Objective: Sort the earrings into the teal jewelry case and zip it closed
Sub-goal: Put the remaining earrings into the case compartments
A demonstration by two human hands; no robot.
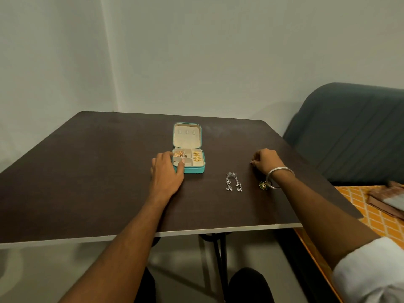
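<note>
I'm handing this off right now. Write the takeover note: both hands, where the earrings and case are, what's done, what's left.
Left hand: rests against the front-left corner of the teal jewelry case, steadying it, thumb on the rim.
Right hand: fingers curled at the table, apparently pinching a small earring; too small to confirm.
Case: open, lid laid back; gold earrings in the right compartments, more gold ones at back left.
Still on the table: silver dangle earrings in front of the case, green-and-gold earring by the right wrist.
Left: put those in, close the lid, zip it.
</note>
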